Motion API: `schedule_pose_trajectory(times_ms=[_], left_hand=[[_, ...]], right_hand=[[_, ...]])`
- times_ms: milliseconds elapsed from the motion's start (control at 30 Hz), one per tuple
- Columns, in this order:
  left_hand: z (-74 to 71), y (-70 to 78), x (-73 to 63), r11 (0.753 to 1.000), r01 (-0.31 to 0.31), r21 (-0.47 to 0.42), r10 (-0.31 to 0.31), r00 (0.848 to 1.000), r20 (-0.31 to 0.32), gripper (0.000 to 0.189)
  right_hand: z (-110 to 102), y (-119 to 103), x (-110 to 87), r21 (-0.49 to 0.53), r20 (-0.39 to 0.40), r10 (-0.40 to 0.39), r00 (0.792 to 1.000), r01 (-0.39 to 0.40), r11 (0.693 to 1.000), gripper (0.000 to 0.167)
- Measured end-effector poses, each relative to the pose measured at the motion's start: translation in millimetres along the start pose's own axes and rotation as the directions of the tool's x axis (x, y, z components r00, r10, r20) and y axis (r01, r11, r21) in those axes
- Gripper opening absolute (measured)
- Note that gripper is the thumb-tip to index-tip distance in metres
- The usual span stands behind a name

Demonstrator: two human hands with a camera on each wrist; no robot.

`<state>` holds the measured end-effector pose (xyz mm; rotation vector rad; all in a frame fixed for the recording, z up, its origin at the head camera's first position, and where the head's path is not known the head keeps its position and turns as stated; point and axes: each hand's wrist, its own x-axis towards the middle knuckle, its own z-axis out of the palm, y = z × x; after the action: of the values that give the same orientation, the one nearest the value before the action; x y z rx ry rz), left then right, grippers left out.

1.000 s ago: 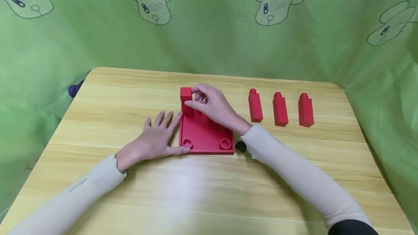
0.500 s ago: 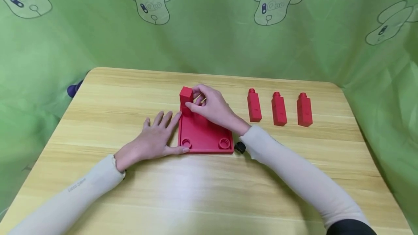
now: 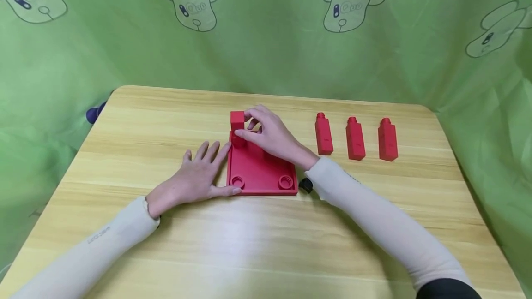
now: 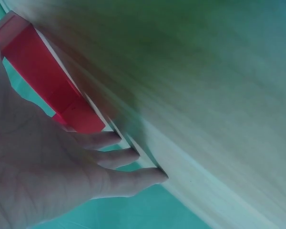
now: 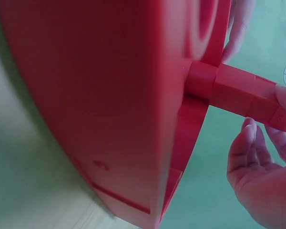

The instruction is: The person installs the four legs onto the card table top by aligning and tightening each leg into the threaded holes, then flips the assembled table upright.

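Observation:
A red square-sided leg [image 3: 237, 118] stands upright at the far left corner of a shallow red tray-like board [image 3: 262, 170]. Near its top, the thumb and fingers of my right hand [image 3: 272, 135] pinch it. In the right wrist view, the leg [image 5: 245, 93] meets a round socket of the board [image 5: 109, 95] by a round neck. My left hand [image 3: 193, 176] lies with fingers spread along the board's left side, its thumb at the near left corner. Threaded round sockets show at both near corners; the far right corner is hidden behind my right hand.
To the right stand three more red legs in a row, a left one [image 3: 324, 135], a middle one [image 3: 355, 140] and a right one [image 3: 388, 141], each with a threaded round end. A small black object [image 3: 306, 185] is at my right wrist. Green curtain [image 3: 270, 59] surrounds the wooden table [image 3: 232, 248].
The leg has turned about its upright axis: half a second ago its top was skewed, now it is square to the board. My right fingers have shifted slightly; the left hand has stayed put.

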<state>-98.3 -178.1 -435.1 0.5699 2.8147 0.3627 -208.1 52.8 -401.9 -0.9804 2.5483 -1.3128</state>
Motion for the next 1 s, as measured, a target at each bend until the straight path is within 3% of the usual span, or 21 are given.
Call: schedule_pose_trajectory(times_ms=[200,700,1000], left_hand=[[-0.2,-0.7,1.0,1.000,0.003,0.007,-0.003,1.000,0.001,0.124],[-0.7,1.4,-0.4,1.000,-0.001,0.006,0.001,1.000,-0.014,0.123],[-0.9,0.5,-0.6,1.000,-0.005,0.012,0.005,1.000,-0.019,0.123]], right_hand=[[0.4,-1.8,-0.3,0.020,0.013,0.010,1.000,-0.011,1.000,0.025],[2.2,-3.5,-2.9,-0.033,-0.046,-0.016,0.999,0.014,0.999,0.022],[1.6,-6.4,-4.8,-0.009,-0.052,0.053,0.997,-0.053,0.999,0.029]])
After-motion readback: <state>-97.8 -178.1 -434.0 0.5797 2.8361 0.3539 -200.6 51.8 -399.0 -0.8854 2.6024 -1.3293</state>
